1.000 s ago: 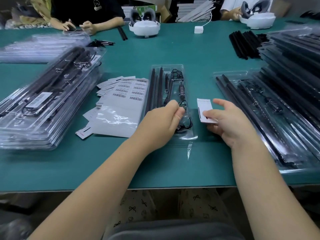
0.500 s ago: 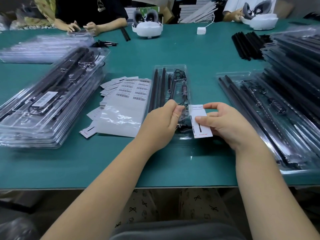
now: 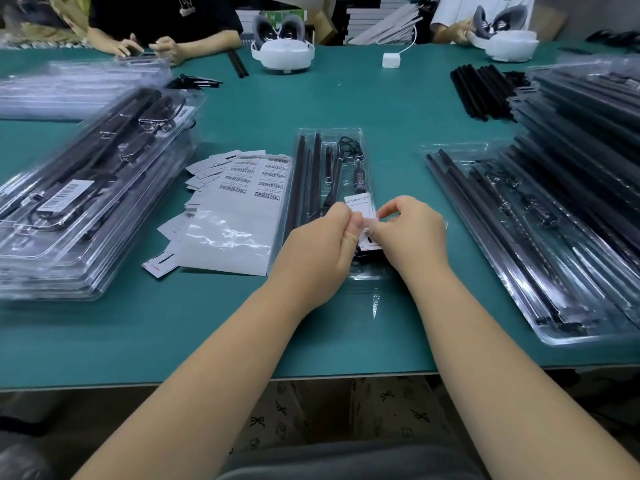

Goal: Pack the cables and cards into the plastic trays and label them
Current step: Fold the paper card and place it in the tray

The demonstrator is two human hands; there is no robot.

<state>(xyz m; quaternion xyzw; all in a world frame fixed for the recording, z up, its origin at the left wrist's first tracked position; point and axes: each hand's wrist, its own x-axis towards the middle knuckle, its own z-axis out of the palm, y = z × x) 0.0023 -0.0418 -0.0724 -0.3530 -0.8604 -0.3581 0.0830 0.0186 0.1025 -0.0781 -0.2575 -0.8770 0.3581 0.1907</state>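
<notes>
Pinched one white card (image 3: 360, 206) with both hands, left hand (image 3: 320, 249) and right hand (image 3: 408, 233), over the centre plastic tray (image 3: 330, 133) on the bench (image 3: 346, 98). Flanked by barcode label sheet (image 3: 254, 178) left and open tray (image 3: 460, 161) right.

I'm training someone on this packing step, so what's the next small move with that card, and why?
Probably press the card down into the near end of the open tray. Both the left hand and right hand pinch it right above the tray, not yet seated.

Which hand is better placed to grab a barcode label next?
Left. The left hand lies nearer the barcode label sheet, which sits left of the tray; the right hand would cross over.
</notes>
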